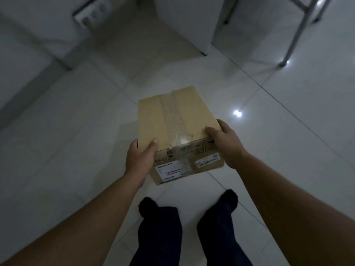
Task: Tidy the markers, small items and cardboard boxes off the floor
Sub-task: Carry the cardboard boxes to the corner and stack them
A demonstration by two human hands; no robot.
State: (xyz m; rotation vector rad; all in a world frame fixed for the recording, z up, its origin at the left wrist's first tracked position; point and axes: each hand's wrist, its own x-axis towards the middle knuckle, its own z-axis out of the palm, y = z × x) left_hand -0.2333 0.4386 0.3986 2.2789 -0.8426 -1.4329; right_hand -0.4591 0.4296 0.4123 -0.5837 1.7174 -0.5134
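- Both forearms bare, reaching forward and down, converging toward centre.
- Left hand (141,158) grips near-left corner of cardboard box (172,116), thumb on top.
- Right hand (225,144) grips near-right corner, thumb on top, fingers along the side.

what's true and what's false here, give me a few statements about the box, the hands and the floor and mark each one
1. The left hand and the right hand each grip a near corner of the cardboard box. True.
2. The top of the box stands open. False: clear tape runs along its top seam and seals it.
3. White labels sit on the side of the box facing the person. True.
4. The floor is carpeted. False: the floor is glossy pale tile.
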